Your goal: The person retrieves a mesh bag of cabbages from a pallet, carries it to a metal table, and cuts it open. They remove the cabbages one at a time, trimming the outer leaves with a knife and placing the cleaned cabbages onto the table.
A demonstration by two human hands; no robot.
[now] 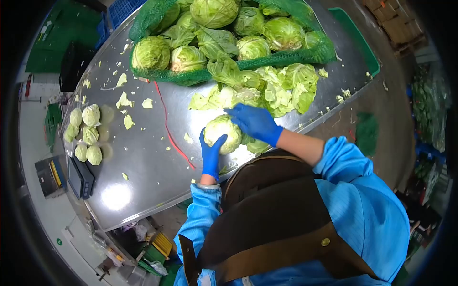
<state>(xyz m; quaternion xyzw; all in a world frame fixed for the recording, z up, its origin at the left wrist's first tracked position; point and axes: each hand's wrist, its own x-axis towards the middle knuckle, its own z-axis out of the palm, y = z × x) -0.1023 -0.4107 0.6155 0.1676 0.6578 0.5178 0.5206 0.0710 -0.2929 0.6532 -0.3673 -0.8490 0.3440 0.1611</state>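
A trimmed pale green cabbage (220,132) is held near the steel table's front edge. My left hand (212,153), in a blue glove, grips it from the left and below, with thumb and fingers spread around it. My right hand (254,123), also blue-gloved, lies across its upper right side with fingers stretched out to the left; the underside of those fingers is hidden. Loose outer cabbage leaves (291,90) are heaped just beyond the right hand. More leaves (257,146) lie beneath that hand, at the table edge.
A green net sack (286,59) full of whole cabbages lies at the back of the steel table (143,178). Several trimmed cabbages (90,116) stand in a group at left, near a black device (80,178). A red string (167,125) and leaf scraps lie between.
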